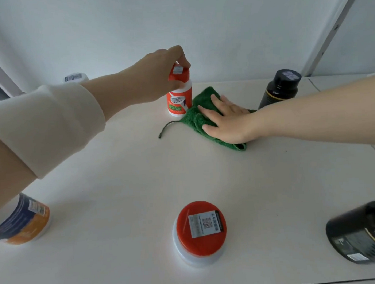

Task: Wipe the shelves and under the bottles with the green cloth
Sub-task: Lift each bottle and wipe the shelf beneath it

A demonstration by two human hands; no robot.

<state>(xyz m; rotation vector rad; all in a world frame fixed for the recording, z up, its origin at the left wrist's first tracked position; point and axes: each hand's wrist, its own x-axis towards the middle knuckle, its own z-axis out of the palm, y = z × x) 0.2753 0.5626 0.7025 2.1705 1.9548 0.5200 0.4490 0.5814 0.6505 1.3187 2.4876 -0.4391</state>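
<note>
On the white shelf a folded green cloth lies toward the back, a dark cord trailing from its left corner. My right hand presses flat on the cloth with fingers spread. Just left of it stands a white bottle with a red cap and red label. My left hand grips this bottle at its cap, fingers curled round the top. Whether the bottle's base touches the shelf I cannot tell.
A black bottle stands back right, close to my right forearm. At the front are a red-capped white bottle, a black bottle and a blue-orange bottle. Another white cap shows behind my left sleeve. The wall is behind.
</note>
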